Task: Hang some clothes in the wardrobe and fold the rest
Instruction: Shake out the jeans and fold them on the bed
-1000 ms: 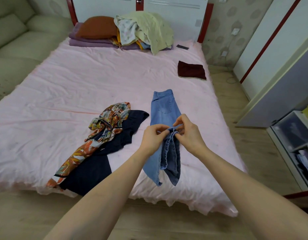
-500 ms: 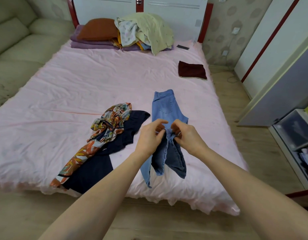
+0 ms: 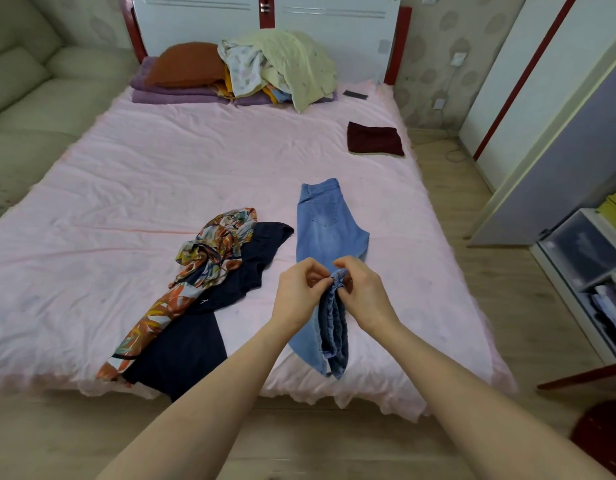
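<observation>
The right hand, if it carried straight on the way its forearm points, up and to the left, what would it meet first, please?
Most likely the left hand: the right hand faces it across the bunched jeans hem that both pinch, though depth is hard to judge.

No legible text, label, brand, number or sign found on any item. A small pale mark shows on the dark navy garment (image 3: 209, 299) left of the hands, too small to read.
</observation>
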`<state>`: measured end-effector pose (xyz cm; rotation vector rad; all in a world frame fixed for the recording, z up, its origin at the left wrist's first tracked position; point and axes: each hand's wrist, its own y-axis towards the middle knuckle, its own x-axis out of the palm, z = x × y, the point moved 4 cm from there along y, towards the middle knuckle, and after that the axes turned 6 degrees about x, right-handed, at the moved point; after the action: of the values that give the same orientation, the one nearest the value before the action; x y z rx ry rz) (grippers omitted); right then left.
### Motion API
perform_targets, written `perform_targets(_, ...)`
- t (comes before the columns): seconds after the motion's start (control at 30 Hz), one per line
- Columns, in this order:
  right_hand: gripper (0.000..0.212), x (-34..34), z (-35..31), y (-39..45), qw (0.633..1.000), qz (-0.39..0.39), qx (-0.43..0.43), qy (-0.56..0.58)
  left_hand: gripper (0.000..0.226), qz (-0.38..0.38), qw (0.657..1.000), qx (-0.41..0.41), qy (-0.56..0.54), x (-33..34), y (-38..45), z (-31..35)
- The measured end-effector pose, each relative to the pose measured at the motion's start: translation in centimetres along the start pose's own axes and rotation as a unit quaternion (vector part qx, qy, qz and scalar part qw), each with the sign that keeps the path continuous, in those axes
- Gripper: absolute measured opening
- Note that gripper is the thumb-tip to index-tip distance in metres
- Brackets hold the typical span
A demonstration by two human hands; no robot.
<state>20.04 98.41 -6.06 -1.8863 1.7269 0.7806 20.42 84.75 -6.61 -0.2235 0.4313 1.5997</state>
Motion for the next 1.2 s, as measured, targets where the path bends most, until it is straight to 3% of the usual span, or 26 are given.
perform_targets(0.2, 0.042, -0.3, 0.4, -0.1, 0.999, -0.041, -0.008, -0.016, 0.003, 0.002, 0.999, -0.030, -0.046, 0.5, -1.0, -1.1)
perform_targets(0.37, 0.037, 0.1, 0.1, -0.6, 0.999, -0.046, -0.014, -0.015, 0.016, -0.027, 0.998, -0.017, -0.057, 1.0, -2.3, -1.5)
perform_targets(0.67, 0.031, 0.9, -1.2, -0.7, 1.000, -0.030, -0.004, 0.006, 0.021, 0.082, 0.996, -0.022, -0.030, -0.6, -2.4, -0.8)
perform_targets(1.0, 0.031, 0.4, -0.7, 0.3, 0.996, -0.013, 0.048, 0.079, 0.043, -0.051, 0.997, 0.047, 0.014, 0.0, -2.5, -1.1)
perform_targets(1.2, 0.043, 0.8, -1.8, 0.9, 0.987, -0.129, 0.027, 0.094, 0.029, 0.077, 0.990, -0.052, -0.103, -1.1, -2.4, -2.4)
